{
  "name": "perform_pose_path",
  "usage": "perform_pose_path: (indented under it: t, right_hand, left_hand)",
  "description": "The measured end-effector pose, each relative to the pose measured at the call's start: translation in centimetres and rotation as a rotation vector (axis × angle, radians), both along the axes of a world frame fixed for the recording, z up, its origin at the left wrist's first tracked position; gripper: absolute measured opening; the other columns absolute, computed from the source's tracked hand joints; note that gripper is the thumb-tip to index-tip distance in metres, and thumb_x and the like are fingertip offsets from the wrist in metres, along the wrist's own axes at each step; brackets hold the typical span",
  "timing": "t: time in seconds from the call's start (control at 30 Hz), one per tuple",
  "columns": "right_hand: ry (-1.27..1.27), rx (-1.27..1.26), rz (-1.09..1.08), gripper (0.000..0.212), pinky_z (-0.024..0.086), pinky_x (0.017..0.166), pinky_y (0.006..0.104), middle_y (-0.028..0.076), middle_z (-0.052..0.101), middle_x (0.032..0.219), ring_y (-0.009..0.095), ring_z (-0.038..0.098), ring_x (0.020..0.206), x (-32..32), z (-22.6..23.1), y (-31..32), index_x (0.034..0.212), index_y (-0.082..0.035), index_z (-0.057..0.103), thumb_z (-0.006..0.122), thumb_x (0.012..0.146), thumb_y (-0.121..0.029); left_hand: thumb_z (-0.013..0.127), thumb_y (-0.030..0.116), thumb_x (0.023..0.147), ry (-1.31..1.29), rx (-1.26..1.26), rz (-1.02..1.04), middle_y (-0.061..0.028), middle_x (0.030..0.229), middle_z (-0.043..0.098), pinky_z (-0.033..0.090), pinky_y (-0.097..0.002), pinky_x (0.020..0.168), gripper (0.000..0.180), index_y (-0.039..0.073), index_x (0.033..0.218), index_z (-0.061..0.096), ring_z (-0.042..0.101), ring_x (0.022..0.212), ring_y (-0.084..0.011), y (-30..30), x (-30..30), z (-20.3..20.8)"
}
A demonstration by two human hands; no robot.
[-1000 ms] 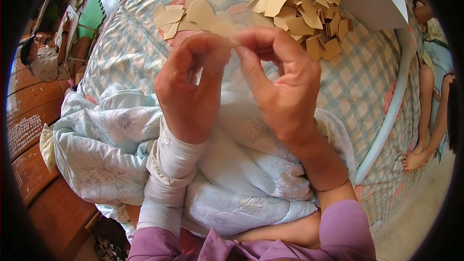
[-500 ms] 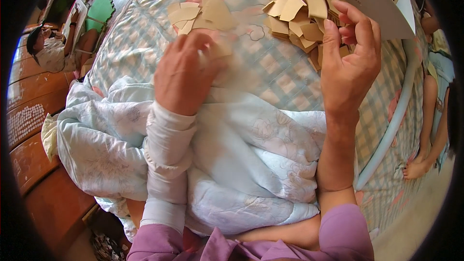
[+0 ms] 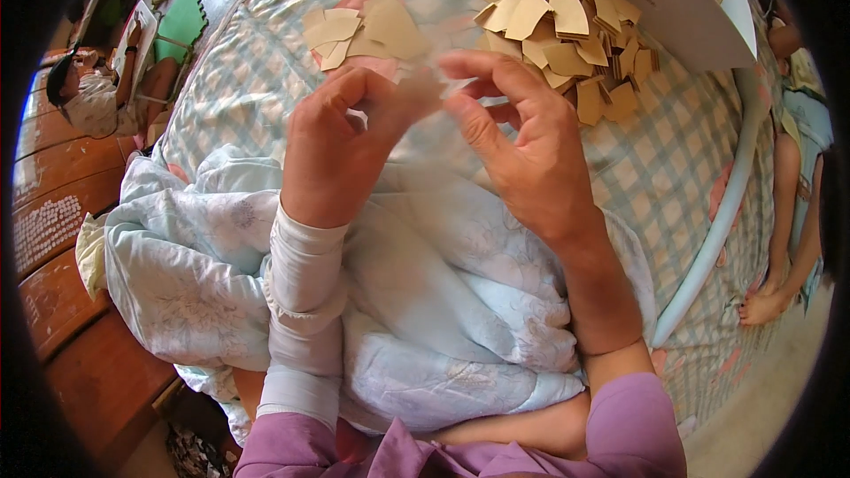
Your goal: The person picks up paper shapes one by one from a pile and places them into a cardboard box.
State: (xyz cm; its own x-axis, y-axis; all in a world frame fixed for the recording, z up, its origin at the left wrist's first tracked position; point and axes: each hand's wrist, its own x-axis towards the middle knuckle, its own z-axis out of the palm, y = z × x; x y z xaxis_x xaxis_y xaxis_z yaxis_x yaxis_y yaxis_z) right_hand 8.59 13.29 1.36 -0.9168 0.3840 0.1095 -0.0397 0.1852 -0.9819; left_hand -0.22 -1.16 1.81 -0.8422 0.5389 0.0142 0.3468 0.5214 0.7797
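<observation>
My left hand [image 3: 341, 146], with a white sleeve on the forearm, is raised above the quilt on my lap. Its thumb and fingers pinch together, but the tips are blurred and what they hold cannot be made out. Close by on the right, my right hand [image 3: 531, 142] has its thumb and fingers curled toward the left fingertips; something small and pale seems to lie between them, too smeared to name. Beyond my left hand lies a small group of tan cardboard pieces [image 3: 390, 25]. A larger heap of similar cardboard pieces [image 3: 567, 57] lies past my right hand.
A white box [image 3: 677, 13] with more tan pieces stands at the far right. The pale floral quilt [image 3: 443, 301] covers my lap on a checked bedspread [image 3: 496, 142]. Another person [image 3: 97, 97] sits at the far left; another person's bare legs [image 3: 784, 239] show at right.
My right hand has moved left from beside the large heap, uncovering it, and curled inward. My left hand has turned toward it, its fingertips now close to the right ones.
</observation>
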Motion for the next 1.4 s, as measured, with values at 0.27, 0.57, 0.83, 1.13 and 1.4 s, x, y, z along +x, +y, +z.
perform_pose_path:
  t: [0.27, 0.57, 0.83, 1.13, 1.4]
  right_hand:
    - [-0.069, -0.075, -0.062, 0.011, 0.042, 0.057, 0.018, -0.003, 0.058, 0.074, 0.004, 0.051, 0.061, -0.1, -0.9, 0.4, 0.087, -0.002, 0.061, 0.062, 0.086, -0.013]
    - [0.038, -0.418, -0.197, 0.013, 0.047, 0.058, 0.0212, 0.003, 0.061, 0.08, 0.01, 0.06, 0.066, -0.5, -0.9, 0.6, 0.095, 0.0, 0.057, 0.058, 0.088, -0.011]
    - [0.349, 0.426, -0.147, 0.013, 0.05, 0.066, 0.0283, 0.008, 0.06, 0.088, 0.019, 0.062, 0.08, -0.5, -1.0, 0.0, 0.086, -0.003, 0.06, 0.061, 0.075, 0.003]
    - [0.318, -0.038, -0.16, 0.014, 0.051, 0.068, 0.0285, 0.012, 0.059, 0.089, 0.022, 0.062, 0.079, -0.6, -1.0, -0.8, 0.084, -0.001, 0.061, 0.06, 0.074, 0.008]
    - [0.292, -0.222, -0.097, 0.012, 0.048, 0.079, 0.0221, 0.006, 0.057, 0.098, 0.011, 0.057, 0.091, -0.4, -0.8, -1.0, 0.093, 0.003, 0.059, 0.059, 0.082, 0.006]
  left_hand:
    - [0.061, 0.007, 0.082, -0.431, 0.499, 0.108, -0.0046, 0.08, 0.058, 0.043, -0.0233, 0.063, 0.006, 0.001, 0.084, 0.061, 0.053, 0.072, -0.0079, 0.7, 0.3, -0.4]
    - [0.059, 0.004, 0.083, 0.329, 0.289, 0.215, -0.0062, 0.09, 0.059, 0.042, -0.0259, 0.073, 0.014, 0.002, 0.097, 0.058, 0.055, 0.076, -0.0149, 0.2, -0.2, -0.5]
    - [0.057, -0.002, 0.085, -0.35, 0.703, -0.02, -0.0055, 0.092, 0.055, 0.042, -0.0199, 0.074, 0.026, 0.0, 0.108, 0.044, 0.052, 0.082, -0.0095, 2.2, 2.5, 0.2]
    - [0.054, -0.005, 0.085, -0.301, 0.674, -0.004, -0.003, 0.088, 0.054, 0.044, -0.0211, 0.072, 0.018, -0.001, 0.101, 0.048, 0.052, 0.078, -0.009, 2.1, 2.2, 0.3]
    - [0.056, -0.005, 0.084, -0.356, 0.758, 0.018, -0.0045, 0.09, 0.059, 0.046, -0.0221, 0.075, 0.013, -0.003, 0.097, 0.055, 0.056, 0.081, -0.0102, 1.6, 1.9, -0.1]
